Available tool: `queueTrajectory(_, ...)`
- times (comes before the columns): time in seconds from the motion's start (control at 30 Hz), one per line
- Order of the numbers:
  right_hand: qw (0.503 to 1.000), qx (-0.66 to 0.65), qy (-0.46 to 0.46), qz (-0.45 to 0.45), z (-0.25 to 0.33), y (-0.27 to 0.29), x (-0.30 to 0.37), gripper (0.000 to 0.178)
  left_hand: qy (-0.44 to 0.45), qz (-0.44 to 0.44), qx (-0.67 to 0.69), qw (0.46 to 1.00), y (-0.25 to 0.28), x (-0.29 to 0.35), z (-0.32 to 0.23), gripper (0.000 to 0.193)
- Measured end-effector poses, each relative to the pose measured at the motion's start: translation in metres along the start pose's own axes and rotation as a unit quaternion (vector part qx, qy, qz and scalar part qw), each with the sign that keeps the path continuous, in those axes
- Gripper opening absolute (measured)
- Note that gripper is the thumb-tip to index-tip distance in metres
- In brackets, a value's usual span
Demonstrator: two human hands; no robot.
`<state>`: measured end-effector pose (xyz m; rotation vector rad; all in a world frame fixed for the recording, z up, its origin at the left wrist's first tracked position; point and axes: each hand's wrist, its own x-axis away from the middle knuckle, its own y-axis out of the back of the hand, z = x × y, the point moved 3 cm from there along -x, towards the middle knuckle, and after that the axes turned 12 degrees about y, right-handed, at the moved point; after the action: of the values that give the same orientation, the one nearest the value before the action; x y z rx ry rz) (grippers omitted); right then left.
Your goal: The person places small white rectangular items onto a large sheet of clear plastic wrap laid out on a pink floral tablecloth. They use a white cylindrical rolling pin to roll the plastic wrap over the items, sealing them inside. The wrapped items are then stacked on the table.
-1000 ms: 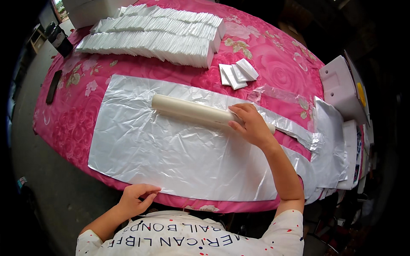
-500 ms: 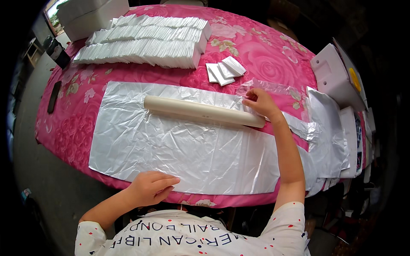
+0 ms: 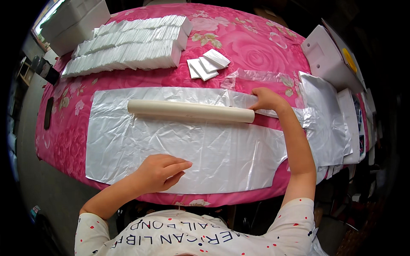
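A large white plastic bag lies spread and wrinkled in front of me, with handle-like strips toward its right end. Across its far part rests a long cream-coloured tube, slanting slightly nearer at its right end. Just beyond that end, my right hand has its thumb and fingers closed around the bag's far right strip; the fingertips are partly hidden. My left hand is over the bag's near part, holding nothing, with fingers stretched out and the thumb a little apart.
Rows of folded white packets stand at the far left, and several loose packets lie farther right. A white foam box, black bottle and dark flat object line the left. More white bags and another foam box are right.
My left hand has moved up and right over the bag. My right hand has shifted slightly right and closed on the bag's strip. The bag's right end has shifted, and the view has moved a little.
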<state>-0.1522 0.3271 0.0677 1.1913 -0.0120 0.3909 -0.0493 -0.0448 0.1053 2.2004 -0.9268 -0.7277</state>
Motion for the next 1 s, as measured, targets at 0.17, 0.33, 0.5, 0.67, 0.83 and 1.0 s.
queueTrajectory(0.17, 0.994, 0.005, -0.073, 0.078, -0.03, 0.018, 0.053, 0.043, 0.024, -0.015, -0.044, 0.999, 0.006, 0.006, 0.019, 0.034)
queueTrajectory(0.33, 0.973, 0.128, -0.166, 0.098, -0.084, 0.031, 0.104, 0.045, 0.07, -0.165, -0.212, 0.961, 0.014, -0.049, 0.053, 0.049)
queueTrajectory(0.5, 0.961, 0.119, -0.23, 0.103, -0.093, 0.059, 0.141, 0.046, 0.136, -0.042, -0.21, 0.967, 0.005, -0.062, 0.101, 0.059)
queueTrajectory(0.67, 0.961, -0.181, -0.209, 0.005, -0.035, 0.096, 0.155, 0.044, 0.112, 0.062, -0.153, 0.98, 0.004, -0.041, 0.075, 0.062)
queueTrajectory(0.83, 0.89, -0.434, 0.036, -0.132, 0.125, 0.105, 0.101, 0.034, 0.243, 0.133, 0.388, 0.879, -0.003, -0.034, 0.037, 0.058)
queueTrajectory(1.0, 0.932, -0.203, 0.301, -0.022, 0.259, 0.039, 0.029, 0.026, 0.325, 0.208, 0.781, 0.491, 0.03, -0.053, 0.02, 0.084)
